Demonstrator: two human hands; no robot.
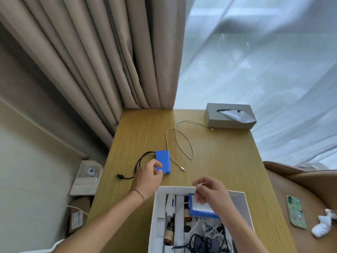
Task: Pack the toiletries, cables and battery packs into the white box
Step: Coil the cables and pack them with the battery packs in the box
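White box [240, 196] at near tabletop [228, 154] edge, holding small bottles, tangled cables, black charger, one blue battery pack [200, 209]. Right hand [209, 191] hovers over that pack, fingers loosely curled, pinching nothing I can make out. Left hand [147, 177] reaches to second blue battery pack [163, 161] on tabletop, fingertips touching its near end; grip unclear. Black leads [138, 164] trail left. White cable [179, 141] loops beyond. Grey tissue box [228, 116] far right.

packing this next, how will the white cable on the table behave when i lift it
The white cable lies in loose loops on the table, so it is probably floppy and will dangle and swing. It looks thin, likely light. Its plug ends may trail and snag the white box rim.
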